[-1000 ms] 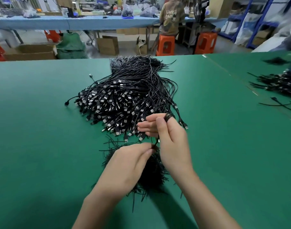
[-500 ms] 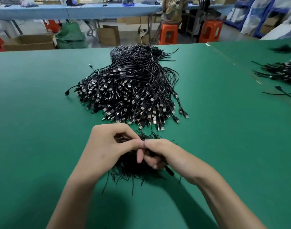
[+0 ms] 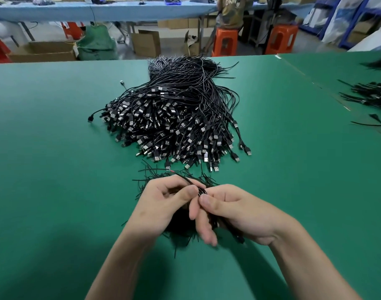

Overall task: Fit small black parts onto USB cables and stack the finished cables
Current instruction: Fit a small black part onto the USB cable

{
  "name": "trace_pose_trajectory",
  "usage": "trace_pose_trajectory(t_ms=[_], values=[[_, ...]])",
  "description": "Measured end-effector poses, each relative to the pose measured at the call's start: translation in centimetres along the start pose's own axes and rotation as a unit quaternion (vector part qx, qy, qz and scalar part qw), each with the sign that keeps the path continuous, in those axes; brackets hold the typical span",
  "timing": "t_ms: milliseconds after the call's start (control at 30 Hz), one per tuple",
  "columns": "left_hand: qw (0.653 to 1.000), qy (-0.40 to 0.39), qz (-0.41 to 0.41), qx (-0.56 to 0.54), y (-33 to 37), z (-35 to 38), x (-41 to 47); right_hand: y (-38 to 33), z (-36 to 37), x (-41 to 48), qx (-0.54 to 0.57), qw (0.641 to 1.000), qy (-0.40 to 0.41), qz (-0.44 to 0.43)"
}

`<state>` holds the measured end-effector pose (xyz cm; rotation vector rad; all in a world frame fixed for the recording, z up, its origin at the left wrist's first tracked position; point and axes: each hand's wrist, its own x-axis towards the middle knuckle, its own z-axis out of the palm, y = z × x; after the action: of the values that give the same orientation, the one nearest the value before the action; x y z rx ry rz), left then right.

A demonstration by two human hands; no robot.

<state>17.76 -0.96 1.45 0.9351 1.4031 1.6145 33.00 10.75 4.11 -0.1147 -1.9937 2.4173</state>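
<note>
A big heap of black USB cables (image 3: 176,118) lies in the middle of the green table (image 3: 55,169), plugs fanned toward me. Just in front of it sits a small pile of thin black parts (image 3: 180,229), mostly hidden under my hands. My left hand (image 3: 163,204) and my right hand (image 3: 232,211) meet above that pile. Both pinch one black cable (image 3: 190,181) between thumb and fingers; its bare end with a red tip points up left. The rest of this cable runs under my right palm and its plug end shows below the hand.
A second batch of black cables (image 3: 373,94) lies at the table's right edge. Beyond the far edge are cardboard boxes (image 3: 146,43), orange stools (image 3: 225,43), a blue bench, and a person seated with their back to me.
My right hand came down from the cable heap with a cable to the small pile. My left hand rose to meet it. Since half a second ago both hands barely moved.
</note>
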Motion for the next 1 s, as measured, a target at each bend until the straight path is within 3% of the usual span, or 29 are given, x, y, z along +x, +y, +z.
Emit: trace_pose_trajectory(t_ms=[200, 333, 467, 533, 600, 633, 667, 700, 767, 800, 833, 933, 1000], values=[[0.996, 0.079, 0.03, -0.016, -0.4, 1.5, 0.3, -0.5, 0.1, 0.2, 0.031, 0.997, 0.071, 0.007], [0.995, 0.091, 0.02, -0.021, -1.8, 1.3, 0.1, 0.3, 0.3, 0.3, 0.018, 0.99, 0.139, 0.004], [0.991, 0.125, 0.057, 0.008, -2.5, 0.7, -0.1, 0.4, 0.7, 0.8, -0.084, 0.959, 0.269, -0.001], [0.983, 0.159, 0.088, 0.019, -2.4, 0.8, -0.2, 0.3, 0.9, 0.8, -0.257, 0.891, 0.375, -0.02], [0.966, 0.229, 0.118, 0.028, -2.4, 0.9, -0.3, 0.4, 1.5, 0.3, -0.4, 0.763, 0.501, -0.081], [0.953, 0.27, 0.133, 0.022, -2.3, 1.0, -0.5, 0.6, 2.0, -0.1, -0.421, 0.718, 0.543, -0.113], [0.94, 0.306, 0.149, 0.01, -2.2, 1.2, -0.6, 1.1, 2.7, -0.3, -0.408, 0.708, 0.564, -0.122], [0.929, 0.331, 0.167, 0.007, -2.0, 1.5, -0.9, 1.6, 3.5, -0.3, -0.357, 0.74, 0.561, -0.103], [0.916, 0.346, 0.201, 0.036, -1.8, 2.3, -1.3, 2.4, 5.3, 0.5, -0.166, 0.865, 0.473, 0.022], [0.913, 0.34, 0.218, 0.057, -1.9, 2.8, -1.6, 2.7, 6.1, 1.2, -0.055, 0.908, 0.406, 0.085], [0.911, 0.328, 0.234, 0.083, -1.9, 3.3, -2.0, 2.7, 6.6, 1.9, 0.046, 0.929, 0.35, 0.108], [0.905, 0.294, 0.271, 0.148, -2.3, 4.2, -3.0, 2.0, 6.7, 2.5, 0.25, 0.924, 0.283, 0.054], [0.904, 0.282, 0.279, 0.159, -2.4, 4.5, -3.2, 1.6, 6.2, 2.1, 0.321, 0.908, 0.269, 0.019]])
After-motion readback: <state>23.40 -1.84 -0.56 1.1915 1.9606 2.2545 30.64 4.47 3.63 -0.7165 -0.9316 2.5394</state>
